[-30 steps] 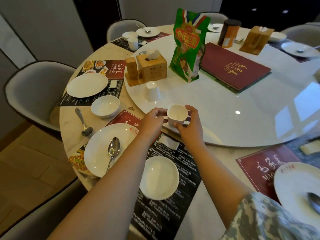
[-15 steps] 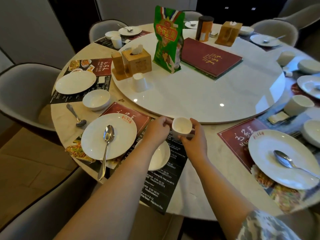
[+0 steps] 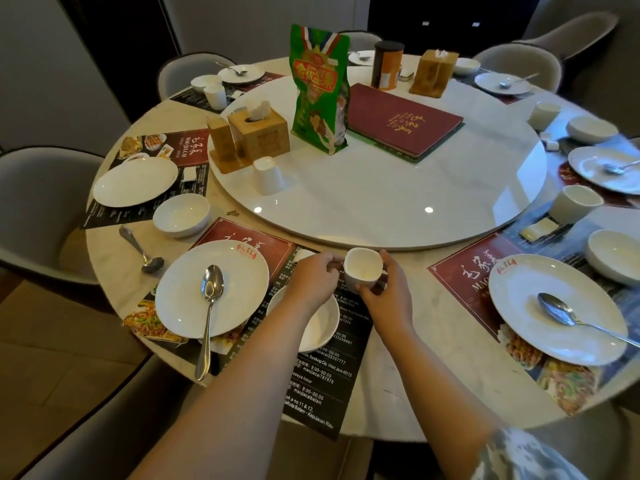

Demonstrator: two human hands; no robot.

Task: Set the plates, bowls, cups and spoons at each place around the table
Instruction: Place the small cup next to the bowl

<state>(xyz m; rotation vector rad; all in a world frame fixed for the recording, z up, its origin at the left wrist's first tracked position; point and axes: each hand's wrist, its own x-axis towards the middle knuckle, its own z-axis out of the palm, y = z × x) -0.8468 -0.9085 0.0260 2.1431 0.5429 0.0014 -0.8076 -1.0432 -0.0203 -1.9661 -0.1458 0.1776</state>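
A small white cup sits upright at the top right of the near placemat. My left hand holds its left side and my right hand wraps its right side. A white bowl lies just below the cup, partly hidden under my left wrist. To the left, a white plate carries a spoon. The place at the left has a plate, a bowl and a spoon on the bare table. An upside-down cup stands on the white turntable.
The turntable also holds a green bag, a wooden tissue box, a red menu, a canister and a second wooden box. Set places lie at the right and far side. Grey chairs ring the table.
Both hands have carried the cup from the turntable's edge down onto the placemat. The camera has pulled back, so more of the table's right side shows.
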